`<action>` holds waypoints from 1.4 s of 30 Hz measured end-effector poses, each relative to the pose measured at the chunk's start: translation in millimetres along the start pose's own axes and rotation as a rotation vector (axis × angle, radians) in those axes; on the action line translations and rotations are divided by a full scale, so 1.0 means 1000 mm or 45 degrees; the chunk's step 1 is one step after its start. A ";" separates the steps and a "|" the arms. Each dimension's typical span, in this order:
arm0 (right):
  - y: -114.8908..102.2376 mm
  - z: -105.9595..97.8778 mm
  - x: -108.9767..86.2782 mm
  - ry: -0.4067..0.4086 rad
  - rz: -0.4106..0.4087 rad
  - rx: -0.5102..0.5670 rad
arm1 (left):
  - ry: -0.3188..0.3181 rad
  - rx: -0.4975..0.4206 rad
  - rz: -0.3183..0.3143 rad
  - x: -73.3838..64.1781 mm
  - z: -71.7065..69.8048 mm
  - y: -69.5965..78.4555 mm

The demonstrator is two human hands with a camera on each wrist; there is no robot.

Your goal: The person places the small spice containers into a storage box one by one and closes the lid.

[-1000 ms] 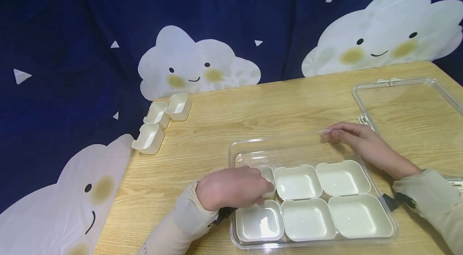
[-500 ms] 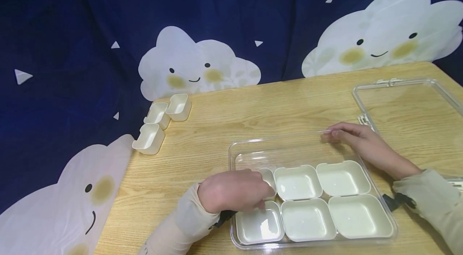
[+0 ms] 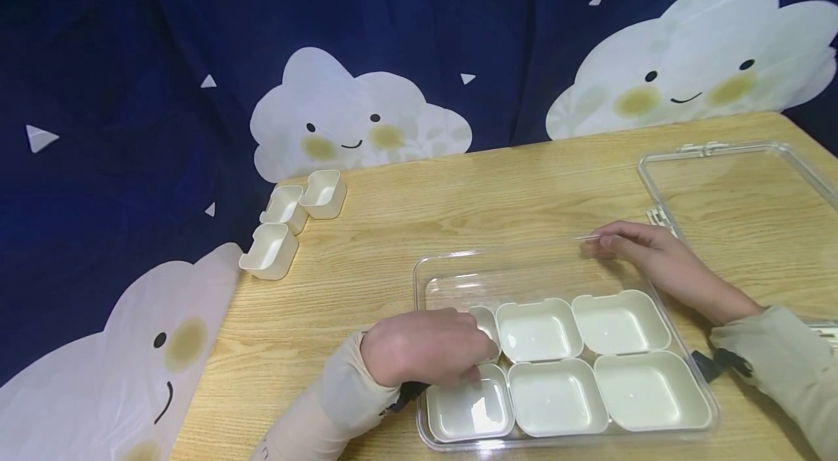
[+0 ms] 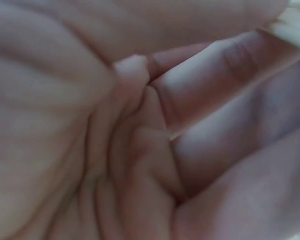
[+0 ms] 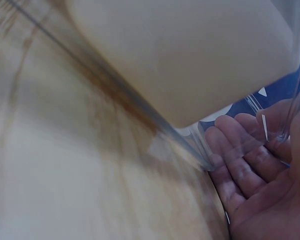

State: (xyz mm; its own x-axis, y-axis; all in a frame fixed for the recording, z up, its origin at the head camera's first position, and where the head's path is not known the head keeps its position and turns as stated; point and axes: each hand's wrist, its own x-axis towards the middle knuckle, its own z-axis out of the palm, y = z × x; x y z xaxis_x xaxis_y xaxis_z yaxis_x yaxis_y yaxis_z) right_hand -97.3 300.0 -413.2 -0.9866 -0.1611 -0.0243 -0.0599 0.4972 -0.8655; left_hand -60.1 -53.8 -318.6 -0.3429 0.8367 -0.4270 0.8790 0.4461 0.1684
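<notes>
A clear plastic box (image 3: 458,268) lies on the wooden table, with several cream compartment bins in two rows inside it. My left hand (image 3: 428,348) reaches over its left side and pinches a small cream bin (image 3: 486,330) at the left of the back row, mostly hidden beneath the hand. In the left wrist view, curled fingers (image 4: 205,85) fill the picture and a cream edge (image 4: 292,25) shows at the top right. My right hand (image 3: 655,257) grips the box's far right corner, thumb at the rim and fingers behind the clear wall.
Three loose cream bins (image 3: 270,251) stand together near the table's far left edge. A clear lid or frame (image 3: 655,192) with white clips lies at the right. Behind the table hangs a dark blue cloth (image 3: 511,25) with cloud prints.
My left hand has shifted slightly right and toward me, and the front left bin has settled slightly nearer me. My right hand keeps its hold on the box corner.
</notes>
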 end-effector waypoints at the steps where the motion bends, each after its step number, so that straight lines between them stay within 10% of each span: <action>1: 0.000 0.000 0.000 -0.001 0.002 -0.001 | -0.003 0.001 -0.004 0.000 0.000 0.000; 42: -0.002 0.000 -0.001 -0.016 -0.010 0.046 | -0.031 -0.036 -0.035 0.006 0.003 -0.002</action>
State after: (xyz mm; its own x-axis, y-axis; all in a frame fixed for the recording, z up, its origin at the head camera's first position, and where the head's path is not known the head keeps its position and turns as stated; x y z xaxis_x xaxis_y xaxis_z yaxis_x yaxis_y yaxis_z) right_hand -96.5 299.5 -411.7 -0.9842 -0.1755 -0.0230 -0.0622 0.4648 -0.8832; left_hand -63.1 -50.7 -324.4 -0.3583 0.8160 -0.4536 0.8593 0.4782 0.1814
